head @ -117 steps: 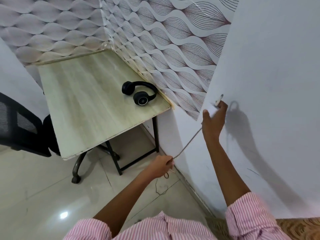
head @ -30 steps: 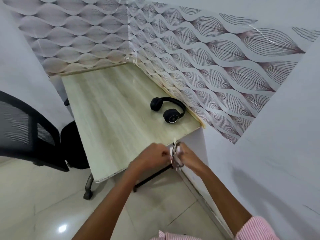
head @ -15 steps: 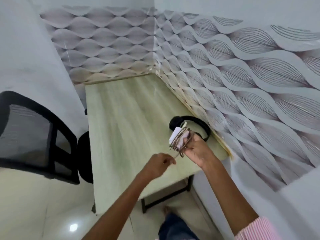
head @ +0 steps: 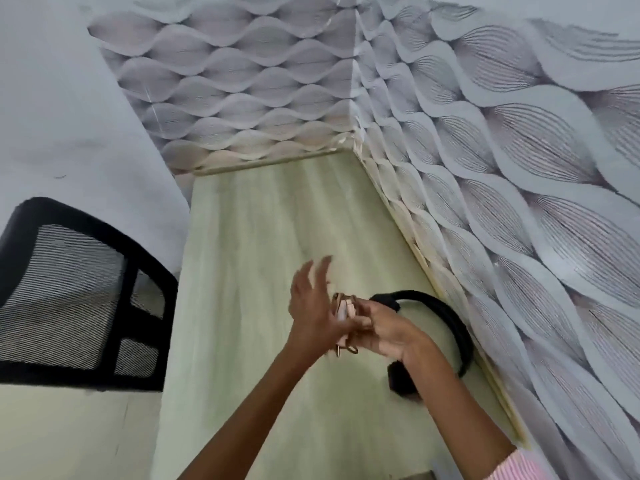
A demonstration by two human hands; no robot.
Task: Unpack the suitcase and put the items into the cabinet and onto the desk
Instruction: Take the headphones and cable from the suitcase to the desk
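Observation:
A white charger with its tan cable wound round it is held above the pale wooden desk. My right hand grips this bundle from the right. My left hand is right beside it on the left, fingers straight and spread upward, its palm against the bundle. Black headphones lie on the desk just behind and to the right of my right hand, partly hidden by that hand and forearm.
The desk sits in a corner, with patterned wallpaper walls at its back and right edges. A black mesh office chair stands at the desk's left side. The pale floor shows at lower left.
The view has closed in over the desk. My left hand has come up from below the bundle and opened its fingers against it. My right hand still holds the wound charger.

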